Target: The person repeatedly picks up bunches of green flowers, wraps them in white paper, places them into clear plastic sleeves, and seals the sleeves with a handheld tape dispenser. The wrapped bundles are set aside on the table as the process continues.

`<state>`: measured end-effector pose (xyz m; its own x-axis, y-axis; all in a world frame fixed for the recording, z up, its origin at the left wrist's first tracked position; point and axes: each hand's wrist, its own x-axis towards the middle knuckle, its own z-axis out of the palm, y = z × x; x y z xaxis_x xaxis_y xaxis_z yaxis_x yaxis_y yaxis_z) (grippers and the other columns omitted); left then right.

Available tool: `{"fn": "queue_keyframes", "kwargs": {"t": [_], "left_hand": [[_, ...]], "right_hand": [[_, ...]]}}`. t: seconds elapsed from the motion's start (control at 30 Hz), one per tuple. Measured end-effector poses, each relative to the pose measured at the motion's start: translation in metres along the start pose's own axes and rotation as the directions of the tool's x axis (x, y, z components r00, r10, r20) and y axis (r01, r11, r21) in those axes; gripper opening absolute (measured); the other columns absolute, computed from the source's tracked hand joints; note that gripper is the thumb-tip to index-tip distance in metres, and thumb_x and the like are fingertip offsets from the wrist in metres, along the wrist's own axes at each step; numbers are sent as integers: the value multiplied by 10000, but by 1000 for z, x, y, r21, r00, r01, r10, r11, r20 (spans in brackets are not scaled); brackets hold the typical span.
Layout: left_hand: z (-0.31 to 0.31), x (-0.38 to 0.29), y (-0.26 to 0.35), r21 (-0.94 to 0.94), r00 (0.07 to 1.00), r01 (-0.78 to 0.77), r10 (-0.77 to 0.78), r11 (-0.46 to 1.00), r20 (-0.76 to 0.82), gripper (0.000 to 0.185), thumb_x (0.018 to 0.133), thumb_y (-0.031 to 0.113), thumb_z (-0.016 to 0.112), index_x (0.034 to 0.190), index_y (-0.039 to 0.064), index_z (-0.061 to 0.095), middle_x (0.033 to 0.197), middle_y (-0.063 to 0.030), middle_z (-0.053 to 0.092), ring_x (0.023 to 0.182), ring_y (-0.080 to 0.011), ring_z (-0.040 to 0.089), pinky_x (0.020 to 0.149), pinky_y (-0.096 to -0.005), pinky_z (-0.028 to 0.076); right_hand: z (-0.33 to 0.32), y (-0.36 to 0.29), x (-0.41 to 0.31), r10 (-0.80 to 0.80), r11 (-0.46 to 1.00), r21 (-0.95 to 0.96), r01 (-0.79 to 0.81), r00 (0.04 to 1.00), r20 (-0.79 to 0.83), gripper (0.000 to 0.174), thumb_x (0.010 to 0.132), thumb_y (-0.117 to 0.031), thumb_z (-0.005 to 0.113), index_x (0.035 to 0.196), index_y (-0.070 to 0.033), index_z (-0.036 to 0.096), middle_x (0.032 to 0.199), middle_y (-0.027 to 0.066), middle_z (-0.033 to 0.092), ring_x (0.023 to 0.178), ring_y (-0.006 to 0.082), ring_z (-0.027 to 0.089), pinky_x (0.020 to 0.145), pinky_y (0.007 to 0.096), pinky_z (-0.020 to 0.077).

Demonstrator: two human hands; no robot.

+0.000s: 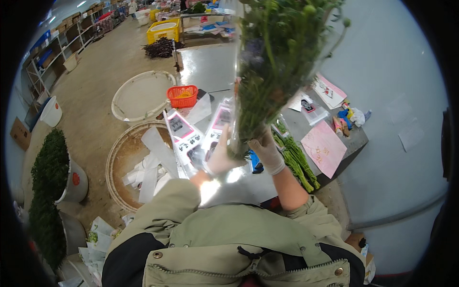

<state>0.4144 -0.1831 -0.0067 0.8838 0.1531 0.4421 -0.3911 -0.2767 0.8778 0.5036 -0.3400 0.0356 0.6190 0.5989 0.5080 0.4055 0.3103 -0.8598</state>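
Observation:
A bunch of leafy green stems with round buds [279, 61] stands tilted in a clear plastic sleeve [235, 118], blurred along its left side. Around its lower end closes my right hand [267, 149], in a pale thin glove. My left hand [222, 154], gloved too and blurred, is against the left side of the stem ends; its grip is unclear. Below the bunch, printed plastic sleeves [184, 140] lie on the metal table [247, 186]. A blue object [255, 163] sits near my right wrist, partly hidden. Beside that wrist lies another bundle of green stems [297, 161].
A red basket [182, 96] holds yellow bands. Left of the table stand a round bin with white scraps [118, 186] and a round pale lid or tub [143, 95]. A pink sheet [324, 149] lies near the right table edge, with a pale wall [391, 89] beyond.

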Motion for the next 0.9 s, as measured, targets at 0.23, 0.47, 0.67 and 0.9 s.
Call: {"fn": "queue_keyframes", "kwargs": {"t": [0.23, 0.47, 0.67, 0.9], "left_hand": [[22, -2, -2, 285, 928, -62, 161, 956, -337, 752, 631, 142, 846, 1292, 24, 508, 1089, -171, 650, 927, -335, 643, 811, -403, 510], [10, -9, 12, 124, 971, 182, -158, 975, -180, 448, 693, 298, 842, 1057, 78, 701, 944, -127, 718, 972, -290, 675, 861, -382, 511], [11, -9, -4, -2, 971, 164, -162, 986, -175, 440, 667, 151, 880, 1031, 17, 673, 905, -88, 720, 833, -138, 667, 737, -338, 536], [8, -5, -11, 24, 992, 74, -71, 997, -101, 387, 740, 152, 816, 1067, 10, 664, 964, -100, 713, 890, -164, 663, 769, -334, 526]], "right_hand": [[49, -12, -6, 51, 999, -1, -52, 990, -134, 680, 847, -38, 603, 1445, 15, 284, 1342, 133, 476, 1229, 212, 472, 1048, 331, 381], [43, -7, 9, 126, 989, 88, -123, 991, -38, 754, 797, -8, 666, 1449, 2, 289, 1391, 119, 456, 1254, 227, 477, 1059, 361, 389], [49, -2, 3, 99, 981, 174, -83, 991, -88, 611, 818, 35, 620, 1375, 14, 372, 1282, 105, 549, 1184, 188, 527, 1027, 338, 414], [47, 20, -12, 38, 992, 125, -30, 998, -60, 664, 937, -190, 636, 1451, 0, 263, 1389, 113, 451, 1274, 186, 429, 1079, 324, 336]]}}
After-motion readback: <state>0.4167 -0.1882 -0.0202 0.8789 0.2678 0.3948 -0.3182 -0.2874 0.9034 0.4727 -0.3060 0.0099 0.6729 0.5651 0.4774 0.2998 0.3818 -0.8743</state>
